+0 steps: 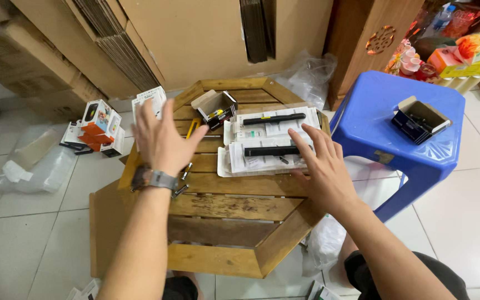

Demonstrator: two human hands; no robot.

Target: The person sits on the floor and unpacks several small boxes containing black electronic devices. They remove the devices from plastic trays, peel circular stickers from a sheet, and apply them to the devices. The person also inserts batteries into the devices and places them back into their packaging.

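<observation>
**Both hands open over the wooden table**

My left hand is raised above the table's left side, fingers spread wide and palm down, gripping nothing. A watch sits on that wrist. Just beyond the fingertips lies a yellow pen, and below the wrist two small dark metal bits rest on the slats.

My right hand is flat and open too, fingers fanned, with the fingertips touching the near edge of the paper stack. It holds nothing.

The stack: white printed sheets, loosely layered, mid-table toward the far right. Two long black sticks lie across it, one on the far sheets, one on the near sheets, right by my fingertips. Both are slim, matte, roughly parallel.

An open small box with a dark inside stands at the table's far edge. A blue stool to the right carries another open dark box. Orange-and-white boxes lie on the floor at left.
</observation>
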